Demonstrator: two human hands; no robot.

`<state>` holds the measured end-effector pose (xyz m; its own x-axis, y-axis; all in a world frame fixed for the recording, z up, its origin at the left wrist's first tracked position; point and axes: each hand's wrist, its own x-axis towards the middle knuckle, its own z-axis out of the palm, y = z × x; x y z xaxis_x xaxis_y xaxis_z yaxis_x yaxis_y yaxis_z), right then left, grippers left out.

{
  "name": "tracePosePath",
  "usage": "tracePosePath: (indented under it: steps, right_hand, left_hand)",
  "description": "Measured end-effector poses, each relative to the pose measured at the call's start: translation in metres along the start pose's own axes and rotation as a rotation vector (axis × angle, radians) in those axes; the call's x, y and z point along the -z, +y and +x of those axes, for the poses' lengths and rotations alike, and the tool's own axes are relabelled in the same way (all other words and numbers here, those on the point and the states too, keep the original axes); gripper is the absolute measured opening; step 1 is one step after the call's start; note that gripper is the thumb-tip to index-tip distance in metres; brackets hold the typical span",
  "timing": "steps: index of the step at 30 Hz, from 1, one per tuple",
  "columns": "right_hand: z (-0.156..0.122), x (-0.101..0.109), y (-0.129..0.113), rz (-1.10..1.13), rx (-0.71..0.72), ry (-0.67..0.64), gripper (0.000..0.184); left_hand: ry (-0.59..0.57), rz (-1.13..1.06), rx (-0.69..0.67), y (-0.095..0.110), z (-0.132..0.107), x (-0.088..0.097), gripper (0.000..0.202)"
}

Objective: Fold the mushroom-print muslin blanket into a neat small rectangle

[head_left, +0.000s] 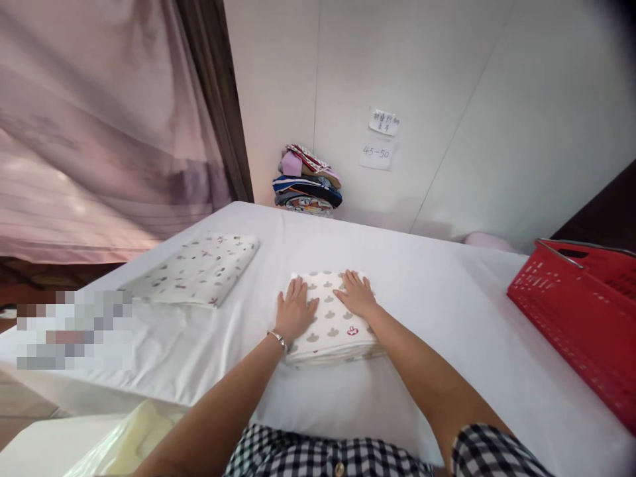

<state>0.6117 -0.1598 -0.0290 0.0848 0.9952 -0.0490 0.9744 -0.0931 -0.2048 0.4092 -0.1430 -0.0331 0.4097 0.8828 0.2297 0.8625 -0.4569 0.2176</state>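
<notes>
- Head view: lays left hand point(295, 311) flat, fingers spread, on the near-left part of the cloth point(332, 331); wears a bracelet point(279, 339) at that wrist.
- Lays right hand point(356, 295) flat too, fingers loosely spread, on the far-right part; pinches nothing.
- Probably presses both palms down to keep the folded layers flat and squared.
- Finds the cloth near the front edge of the tabletop point(447, 318), about midway along it.
- Looks cream with small grey-brown motifs and one red one; folds into a thick rectangle, layers showing at its near side.
- Sees a second cloth point(196, 268) toward the left edge, well apart; a basket point(581, 311) at the right edge; a pile point(307, 182) at the far edge.
</notes>
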Motion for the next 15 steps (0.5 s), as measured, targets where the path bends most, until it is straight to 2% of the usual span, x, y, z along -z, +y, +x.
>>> tracePosePath:
  steps: [7,11,15]
  right_hand:
    - [0.000,-0.006,0.006,0.043,0.006,0.016,0.070]
    - [0.004,-0.006,0.013,0.188,0.011,0.025,0.062]
    - [0.011,-0.004,0.025,0.430,-0.148,0.124,0.052]
  left_hand:
    - [0.016,-0.022,-0.043,0.006,0.026,0.008,0.058]
    - [-0.092,-0.169,0.089,-0.005,0.036,-0.001,0.057]
    - [-0.035,-0.267,0.195,-0.014,0.034,-0.007,0.050]
